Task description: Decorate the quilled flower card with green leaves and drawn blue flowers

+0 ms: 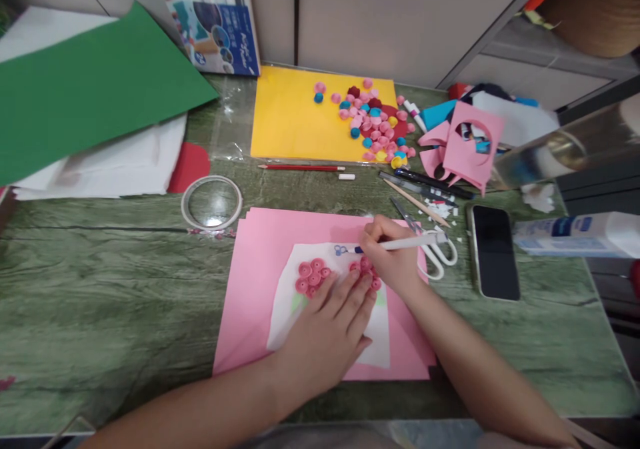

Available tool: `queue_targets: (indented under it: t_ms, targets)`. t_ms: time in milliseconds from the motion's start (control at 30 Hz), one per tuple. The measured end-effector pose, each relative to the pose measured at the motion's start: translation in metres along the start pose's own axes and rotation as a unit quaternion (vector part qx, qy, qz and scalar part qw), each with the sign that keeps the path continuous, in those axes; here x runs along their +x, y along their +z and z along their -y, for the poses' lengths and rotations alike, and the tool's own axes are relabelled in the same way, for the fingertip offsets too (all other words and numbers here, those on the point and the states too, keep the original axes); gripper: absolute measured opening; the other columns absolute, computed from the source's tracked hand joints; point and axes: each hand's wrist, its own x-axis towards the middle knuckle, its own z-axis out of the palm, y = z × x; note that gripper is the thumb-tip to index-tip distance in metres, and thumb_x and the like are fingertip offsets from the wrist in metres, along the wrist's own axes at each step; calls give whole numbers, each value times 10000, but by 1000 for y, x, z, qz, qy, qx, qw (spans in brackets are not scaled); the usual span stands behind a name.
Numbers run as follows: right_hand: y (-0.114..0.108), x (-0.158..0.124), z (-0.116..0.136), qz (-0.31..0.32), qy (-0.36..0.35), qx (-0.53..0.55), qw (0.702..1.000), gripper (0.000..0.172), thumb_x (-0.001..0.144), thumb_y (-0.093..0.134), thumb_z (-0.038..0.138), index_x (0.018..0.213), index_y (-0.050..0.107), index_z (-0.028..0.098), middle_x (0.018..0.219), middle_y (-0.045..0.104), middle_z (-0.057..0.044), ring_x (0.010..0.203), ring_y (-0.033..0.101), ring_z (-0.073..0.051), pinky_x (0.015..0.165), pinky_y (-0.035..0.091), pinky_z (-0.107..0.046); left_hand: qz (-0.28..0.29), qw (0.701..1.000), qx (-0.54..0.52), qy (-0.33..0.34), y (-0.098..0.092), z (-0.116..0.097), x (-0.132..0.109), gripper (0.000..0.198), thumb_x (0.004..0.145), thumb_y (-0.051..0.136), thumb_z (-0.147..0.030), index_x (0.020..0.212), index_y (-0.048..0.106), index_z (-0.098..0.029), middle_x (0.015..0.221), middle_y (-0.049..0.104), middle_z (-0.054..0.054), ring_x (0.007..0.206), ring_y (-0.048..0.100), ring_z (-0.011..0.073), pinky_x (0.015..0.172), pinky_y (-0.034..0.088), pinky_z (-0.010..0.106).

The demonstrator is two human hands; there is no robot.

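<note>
A white sheet of paper (285,315) lies on pink paper (240,329). Glued or resting on it are two clusters of rolled pink paper flowers; the left cluster (313,277) shows fully, while fingers partly cover the right cluster (367,269). My left hand (330,329) lies flat over the white sheet, fingers spread, fingertips at the right cluster. My right hand (393,252) is closed around a white marker (407,242). Its dark tip touches the paper beside a small blue drawing (341,251) of loops. Green patches show beneath the flowers.
White-handled scissors (440,259) lie just right of my right hand, near a phone (495,252). Behind are a red pencil (305,167), a tape roll (211,202) and yellow paper (285,115) with many paper coils. Green card (100,89) covers the left rear; a bottle (575,232) lies at right.
</note>
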Motion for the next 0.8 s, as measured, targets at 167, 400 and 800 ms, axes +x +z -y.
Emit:
queue_targets:
  t_ms: [167, 400, 800]
  targets:
    - [1, -5, 1, 31, 14, -25, 999, 309, 749, 514, 132, 523, 312, 197, 461, 334, 73, 435, 307, -69, 438, 270, -224, -3, 1000, -5, 0, 1, 1, 0, 539, 928, 278, -418, 1369, 340, -115, 1450, 317, 94, 1353, 211, 268, 1094, 114, 453]
    - [2, -3, 4, 25, 19, -57, 998, 301, 742, 513, 136, 518, 321, 194, 457, 346, 71, 434, 319, -66, 433, 277, -214, 0, 1000, -5, -2, 1, 1, 0, 545, 925, 287, -420, 1374, 332, -115, 1454, 309, 97, 1355, 209, 266, 1092, 133, 452]
    - [3, -3, 4, 26, 6, -76, 997, 298, 725, 487, 115, 521, 285, 196, 466, 313, 70, 443, 297, -66, 432, 261, -209, -6, 1000, -13, -3, 2, 0, 0, 539, 926, 297, -416, 1368, 338, -111, 1444, 330, 93, 1355, 207, 269, 1096, 108, 451]
